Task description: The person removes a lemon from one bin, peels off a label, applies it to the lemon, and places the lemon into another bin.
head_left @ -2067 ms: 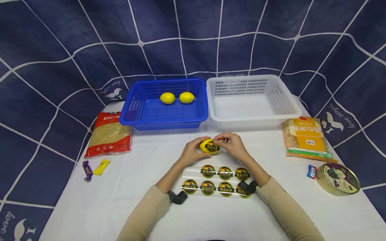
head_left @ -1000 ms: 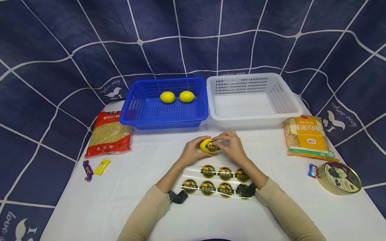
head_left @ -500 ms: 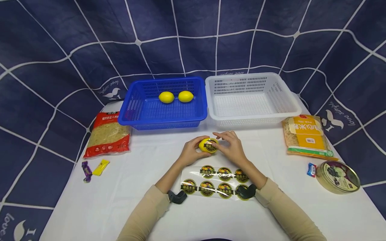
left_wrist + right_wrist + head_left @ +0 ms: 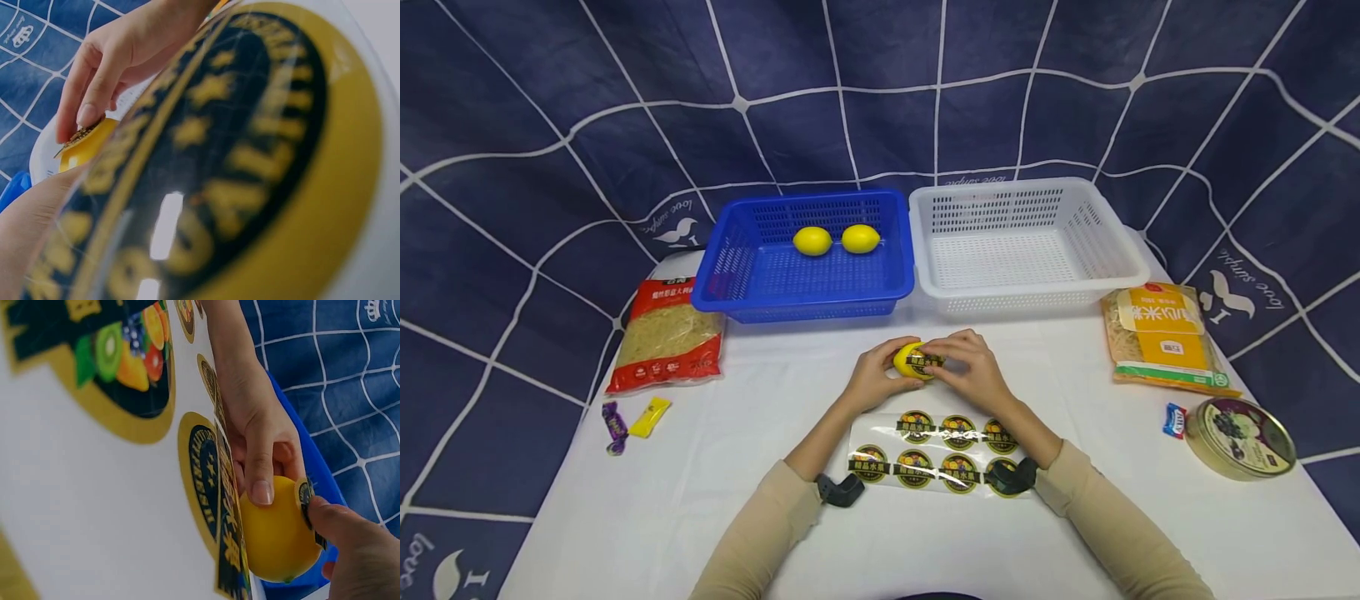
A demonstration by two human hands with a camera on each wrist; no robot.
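Note:
My left hand (image 4: 874,377) grips a yellow lemon (image 4: 278,540) between thumb and fingers, just above the table. A round black-and-gold fruit sticker (image 4: 917,362) lies on the lemon's right side, and one edge of it stands off the skin in the right wrist view. My right hand (image 4: 976,370) touches the sticker, its thumb on the label and its fingers, nearly straight, along the far side. Below both hands lies a clear sheet (image 4: 874,427) with several matching stickers. Up close, a blurred sticker on that sheet (image 4: 262,156) fills much of the left wrist view.
Behind the hands stand a blue basket (image 4: 805,300) with two lemons (image 4: 837,240) and a white basket (image 4: 1030,292). A red pasta bag (image 4: 666,337) and wrapped candies (image 4: 632,421) lie left. A noodle bag (image 4: 1168,337), small candy (image 4: 1175,421) and round tin (image 4: 1240,439) are right.
The sticker has been laid further against the lemon. My right forefinger, lifted half a second ago, is back down on the lemon. The left hand keeps its grip with little movement.

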